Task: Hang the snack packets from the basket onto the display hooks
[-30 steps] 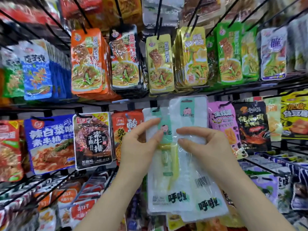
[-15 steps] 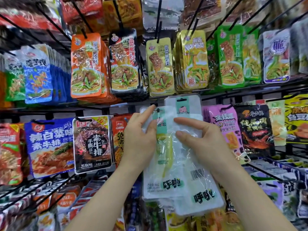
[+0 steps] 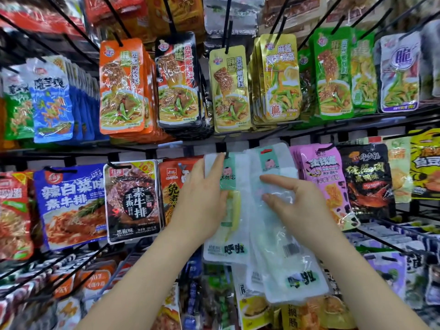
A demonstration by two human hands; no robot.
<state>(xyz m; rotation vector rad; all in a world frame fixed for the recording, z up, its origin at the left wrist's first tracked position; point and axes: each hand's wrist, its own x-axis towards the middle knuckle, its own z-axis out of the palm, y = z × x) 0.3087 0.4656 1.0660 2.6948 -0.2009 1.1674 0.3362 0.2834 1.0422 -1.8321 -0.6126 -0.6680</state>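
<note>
On the middle rail of the black wire display rack (image 3: 133,150), the left hand (image 3: 202,203) lays straight fingers on a hung clear soft-plastic snack packet (image 3: 226,248), while the right hand (image 3: 295,206) pinches a second clear packet (image 3: 285,270), likely light, floppy, slippery, best gripped beside its top hole.

Bright even store light, glare on glossy wrappers, edges bowed, slight blur

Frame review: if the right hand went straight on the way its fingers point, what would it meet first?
Probably the left hand. The right hand points leftward across the translucent white snack packets it pinches, and the left hand lies flat on them; depth is unclear.
</note>
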